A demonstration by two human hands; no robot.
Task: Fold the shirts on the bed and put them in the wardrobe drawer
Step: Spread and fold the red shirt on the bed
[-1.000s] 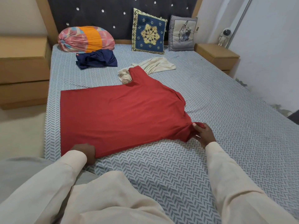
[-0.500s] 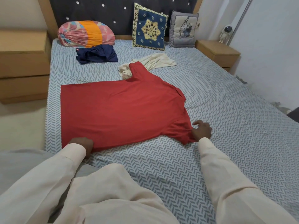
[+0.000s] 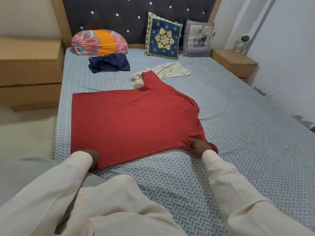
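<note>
A red T-shirt [image 3: 133, 121] lies spread flat across the herringbone-sheeted bed [image 3: 247, 130], collar toward the right side. The left hand [image 3: 92, 158], half hidden by a cream cuff, grips the shirt's near hem corner with curled fingers. The right hand [image 3: 197, 148] pinches bunched fabric at the near sleeve. The far sleeve overlaps a crumpled cream shirt [image 3: 170, 71]. A rumpled navy shirt [image 3: 109, 63] lies beyond, just in front of a striped bolster [image 3: 99, 42] at the headboard, beside a blue embroidered cushion [image 3: 162, 37] and a grey cushion [image 3: 197, 39].
</note>
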